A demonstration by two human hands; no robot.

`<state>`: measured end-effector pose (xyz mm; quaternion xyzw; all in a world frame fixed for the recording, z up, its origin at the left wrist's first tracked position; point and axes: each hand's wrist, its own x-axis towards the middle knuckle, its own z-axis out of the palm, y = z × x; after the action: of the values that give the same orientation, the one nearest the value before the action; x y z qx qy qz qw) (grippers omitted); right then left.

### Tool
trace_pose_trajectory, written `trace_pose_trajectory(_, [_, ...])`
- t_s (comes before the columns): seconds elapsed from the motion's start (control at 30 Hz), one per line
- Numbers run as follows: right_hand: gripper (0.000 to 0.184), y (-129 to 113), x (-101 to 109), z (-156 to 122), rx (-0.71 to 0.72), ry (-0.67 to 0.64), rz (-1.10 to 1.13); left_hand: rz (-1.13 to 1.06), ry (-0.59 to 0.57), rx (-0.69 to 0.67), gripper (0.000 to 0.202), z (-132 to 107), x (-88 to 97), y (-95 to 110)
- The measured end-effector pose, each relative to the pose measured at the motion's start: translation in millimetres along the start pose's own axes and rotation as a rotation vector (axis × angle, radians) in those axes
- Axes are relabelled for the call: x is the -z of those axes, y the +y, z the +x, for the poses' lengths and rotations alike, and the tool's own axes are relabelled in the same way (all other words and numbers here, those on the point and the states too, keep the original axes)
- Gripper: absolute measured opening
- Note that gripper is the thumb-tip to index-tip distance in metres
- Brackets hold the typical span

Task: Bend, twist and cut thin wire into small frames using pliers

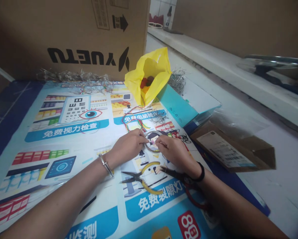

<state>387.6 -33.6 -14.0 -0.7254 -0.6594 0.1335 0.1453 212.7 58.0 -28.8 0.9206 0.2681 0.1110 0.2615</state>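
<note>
A pale, round hoop point(152, 151) lies between my hands over the printed sheet. My left hand point(130, 146) is closed at the hoop's left side, thumb and fingers pinched together. From the right, my right hand point(175, 151) pinches near the opposite side of the hoop. Whether anything thin runs between the fingertips is too small to tell. Just below the hands rest pliers point(139, 177) with yellow handles, their jaws apart. Scissors point(172, 173) with red handles lie partly hidden under my right wrist. Red, green and yellow cords point(125, 121) trail beyond my left hand.
A yellow bag point(153, 74) stands open at the back, beside a turquoise box point(178, 106). Thin wire bundles point(76, 77) lie along a large carton point(89, 33). At the right are a brown package point(228, 152), dark looped cords point(180, 135) and a ledge point(213, 56).
</note>
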Motion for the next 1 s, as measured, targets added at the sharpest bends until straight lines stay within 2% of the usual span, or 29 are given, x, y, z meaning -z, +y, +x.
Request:
trace_pose_trajectory(0.87, [0.02, 1.4, -2.4, 1.2, 0.012, -0.002, -0.003, 0.009, 0.001, 0.005, 0.03, -2.2, 3.8, -0.3])
trace_pose_trajectory(1.0, [0.019, 1.5, -2.4, 1.2, 0.007, -0.002, -0.022, 0.071, -0.021, -0.025, 0.034, -3.1, 5.6, 1.6])
